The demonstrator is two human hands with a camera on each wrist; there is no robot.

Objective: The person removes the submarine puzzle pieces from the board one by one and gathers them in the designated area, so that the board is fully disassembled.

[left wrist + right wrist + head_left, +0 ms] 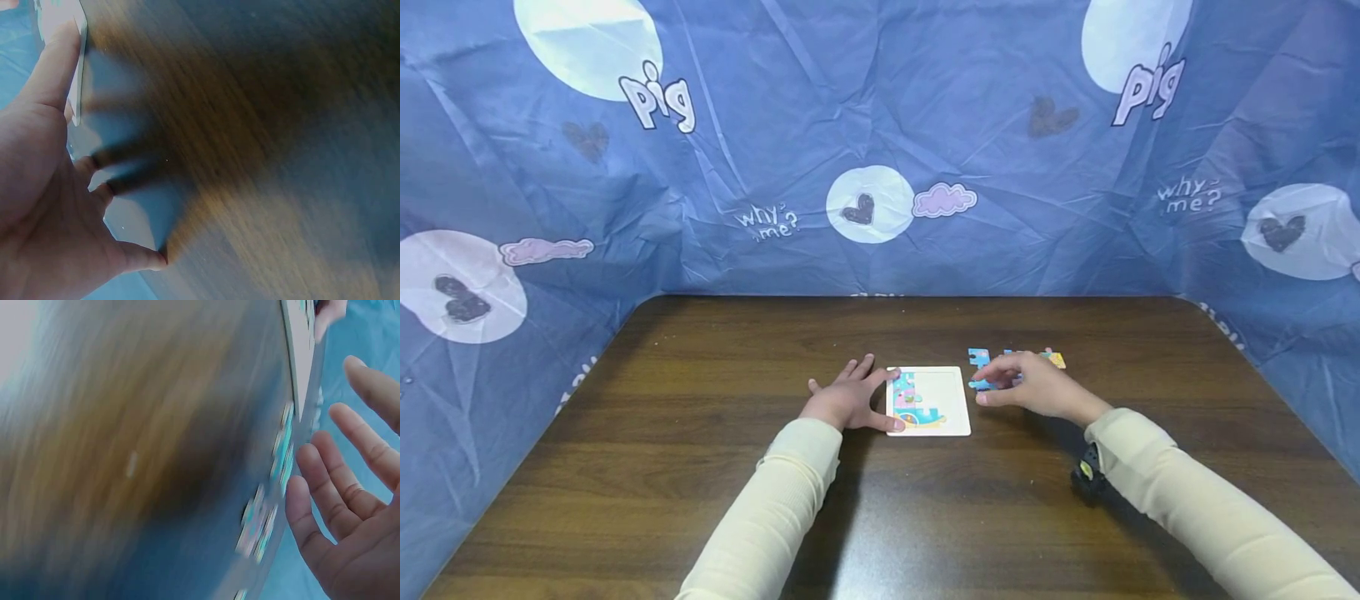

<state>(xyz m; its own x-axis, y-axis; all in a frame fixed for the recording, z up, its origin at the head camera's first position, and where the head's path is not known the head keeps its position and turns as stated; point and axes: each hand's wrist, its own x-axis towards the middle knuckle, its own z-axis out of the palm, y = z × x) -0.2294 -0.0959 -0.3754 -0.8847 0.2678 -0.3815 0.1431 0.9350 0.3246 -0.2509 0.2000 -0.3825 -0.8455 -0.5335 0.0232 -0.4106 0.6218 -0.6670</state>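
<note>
A white square puzzle tray (946, 390) lies on the table, with several coloured jigsaw pieces (917, 417) fitted along its left side and bottom. My left hand (847, 402) rests at the tray's left edge, fingers spread, thumb on the lower left corner and a fingertip on the upper left. Just right of the tray, my right hand (1033, 388) hovers over loose pieces with fingers slightly bent. In the right wrist view its fingers (315, 481) stand apart and hold nothing. A blue loose piece (978, 357) shows beyond that hand; others are partly hidden by it.
More loose pieces, one yellow (1057, 360), lie behind the right hand on the brown wooden table (700, 433). A blue printed cloth (775, 125) hangs around the table's back and sides. A black band (1087, 475) shows at the right wrist.
</note>
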